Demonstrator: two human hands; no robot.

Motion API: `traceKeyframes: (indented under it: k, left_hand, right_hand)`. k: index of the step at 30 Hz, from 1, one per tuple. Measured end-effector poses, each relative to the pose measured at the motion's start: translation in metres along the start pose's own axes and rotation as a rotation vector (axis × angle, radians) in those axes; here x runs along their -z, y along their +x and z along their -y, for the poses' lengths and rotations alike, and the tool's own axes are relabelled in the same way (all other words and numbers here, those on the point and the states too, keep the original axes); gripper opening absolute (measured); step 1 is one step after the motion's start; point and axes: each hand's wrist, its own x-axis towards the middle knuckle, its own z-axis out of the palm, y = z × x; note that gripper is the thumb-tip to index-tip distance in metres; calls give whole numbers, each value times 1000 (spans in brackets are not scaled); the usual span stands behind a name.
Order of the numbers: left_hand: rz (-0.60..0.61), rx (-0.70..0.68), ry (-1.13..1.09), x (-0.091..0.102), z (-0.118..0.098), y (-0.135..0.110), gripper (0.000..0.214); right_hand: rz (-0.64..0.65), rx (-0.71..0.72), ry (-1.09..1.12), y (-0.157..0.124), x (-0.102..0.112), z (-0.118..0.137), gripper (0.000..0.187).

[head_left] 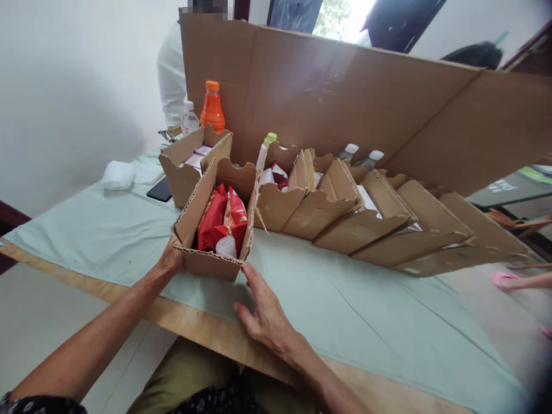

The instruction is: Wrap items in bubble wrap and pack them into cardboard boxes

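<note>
An open-topped cardboard box (211, 265) stands at the near left of the table. Inside it are shiny red packets (213, 217) and a rolled, whitish translucent item (226, 246). My left hand (171, 256) grips the box at its left front corner, its fingertips hidden against the side. At the right front corner, my right hand (265, 307) has its fingers stretched out and thumb apart, the fingertips at or touching the cardboard.
Several more cardboard bins (282, 207) lean in a row to the right. Behind rises a tall cardboard panel (328, 103). Bottles, including an orange one (213, 109), stand at the back. A dark phone (159, 190) and white tissue (118, 175) lie left. A person (170, 75) is beyond the panel.
</note>
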Motion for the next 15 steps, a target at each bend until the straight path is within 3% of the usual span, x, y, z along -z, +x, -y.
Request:
traceKeyframes:
  k: [3,10,12,15]
  left_hand:
    - [52,1,-38,9,-2,-6,45]
    - [121,63,-58,31,6,-66,40]
    - [129,69,42,25,5,-66,40]
    - [91,22,178,8,-2,-44,41]
  right_hand:
    - [-24,-36,-24,12,-1,-2,79]
    - [-48,-107,-71,50,9,-4,55]
    - [-60,-117,-89,62,8,-9,52]
    - [-105,-138,-100,74,3,-23,48]
